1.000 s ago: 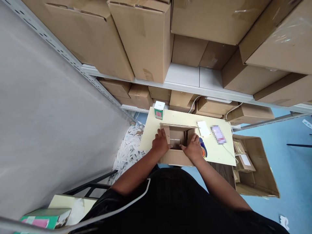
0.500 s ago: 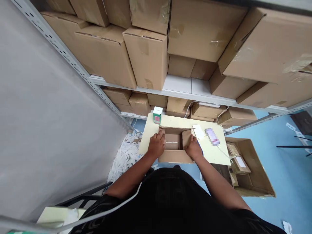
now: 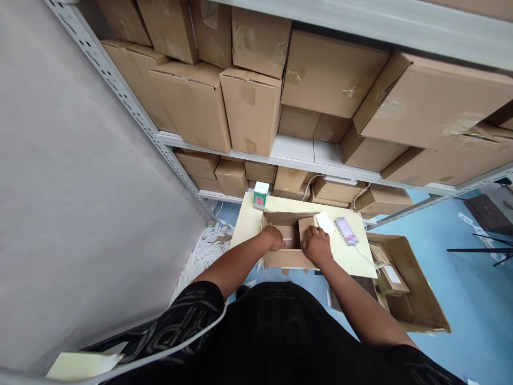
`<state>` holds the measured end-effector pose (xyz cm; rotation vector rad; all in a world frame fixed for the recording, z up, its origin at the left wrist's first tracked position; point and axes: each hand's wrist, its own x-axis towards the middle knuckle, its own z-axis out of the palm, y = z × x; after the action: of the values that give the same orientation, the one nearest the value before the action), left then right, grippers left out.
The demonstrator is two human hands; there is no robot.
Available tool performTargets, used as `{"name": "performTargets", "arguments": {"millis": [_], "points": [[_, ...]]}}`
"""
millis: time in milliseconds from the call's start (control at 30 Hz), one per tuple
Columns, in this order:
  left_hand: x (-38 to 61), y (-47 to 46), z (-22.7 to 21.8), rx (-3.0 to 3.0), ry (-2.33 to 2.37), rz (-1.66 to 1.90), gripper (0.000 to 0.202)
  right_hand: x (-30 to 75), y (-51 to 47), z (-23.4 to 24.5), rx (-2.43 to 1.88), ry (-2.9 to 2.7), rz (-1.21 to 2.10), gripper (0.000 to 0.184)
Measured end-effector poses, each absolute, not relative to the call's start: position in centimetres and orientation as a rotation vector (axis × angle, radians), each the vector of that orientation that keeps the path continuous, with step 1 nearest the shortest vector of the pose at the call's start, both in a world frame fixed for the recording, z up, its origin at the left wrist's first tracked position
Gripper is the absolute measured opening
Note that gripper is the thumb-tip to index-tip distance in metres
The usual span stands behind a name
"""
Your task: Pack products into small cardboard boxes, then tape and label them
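- Cardboard box: plain brown, upright, top open, inside partly visible.
- Sits at near edge of pale-yellow table.
- Lighter brown panel along right side of opening.

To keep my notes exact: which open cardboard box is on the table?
The smaller open box, at the near edge of the table; the larger open box is off the table, beyond its right end.

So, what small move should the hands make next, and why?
Perhaps the right hand should press the right flap flat against the box wall: it rests on that flap, which seems to jut inward, while the left hand is at the box's left side.
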<state>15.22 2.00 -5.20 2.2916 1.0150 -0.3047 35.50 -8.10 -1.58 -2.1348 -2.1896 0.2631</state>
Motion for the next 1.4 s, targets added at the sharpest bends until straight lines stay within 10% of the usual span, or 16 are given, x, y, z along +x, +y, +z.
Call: {"name": "performTargets", "arguments": {"millis": [433,767,1133,1400], "points": [[12.8,1.9,-0.6,2.836,0.761,0.159,0.036,36.1,-1.6,0.7,-1.435,-2.916,0.395,0.035],[7.5,-3.4,-0.5,2.215,1.488,0.9,0.01,42.2,-7.4,0.5,-2.279,-2.03,0.295,0.037],[8.5,-4.7,-4.9,1.633,1.795,0.644,0.095,42.4,-5.0,-3.7,-2.415,-1.595,1.004,0.021],[11.5,-10.8,-2.9,1.199,1.607,0.752,0.071,45.6,-6.0,-1.7,-2.104,-1.88,0.954,0.014]]}}
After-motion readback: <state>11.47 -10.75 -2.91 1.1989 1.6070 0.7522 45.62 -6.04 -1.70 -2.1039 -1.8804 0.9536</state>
